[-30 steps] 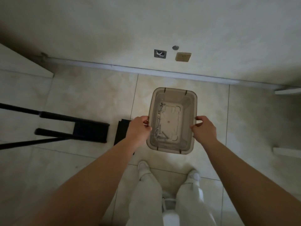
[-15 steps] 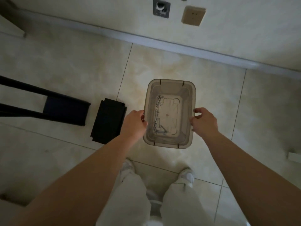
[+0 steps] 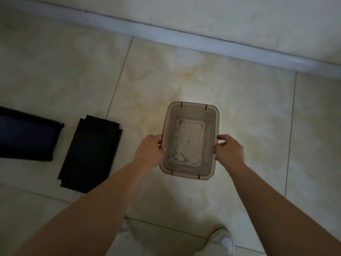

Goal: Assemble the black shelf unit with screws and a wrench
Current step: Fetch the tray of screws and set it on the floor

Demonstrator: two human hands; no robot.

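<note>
Nearest the camera, a pale shoe point(image 3: 224, 241) stands on the tiled floor point(image 3: 184, 85), with both forearms reaching out above it. Just beyond, the left hand point(image 3: 150, 151) grips the left long rim of a translucent bin point(image 3: 212, 115), fingers curled over the edge, while the right hand point(image 3: 228, 149) pinches the right rim, fingertips point(image 3: 220, 137) bent over the lip and thumb on the outer wall. Whether the bin is resting on the tile or hanging just above it cannot be told. Inside, the screws point(image 3: 176, 145) lie strung along the left side of the bottom, and a small bent wrench point(image 3: 183, 157) sits at the near end. The hardware lies loose and bunched to one side, so a tilt or a hard landing would likely send it sliding or bouncing out, and small screws on pale tile in dim light would be hard to find. The rim holds are shallow; a slip on one side would probably tip the bin. To the left, a black shelf panel point(image 3: 90, 154) lies flat on the floor, with a second black tray point(image 3: 27, 139) beyond it at the left edge; a careless step could land on either. Farthest off, a white baseboard point(image 3: 203, 43) runs along the wall.
</note>
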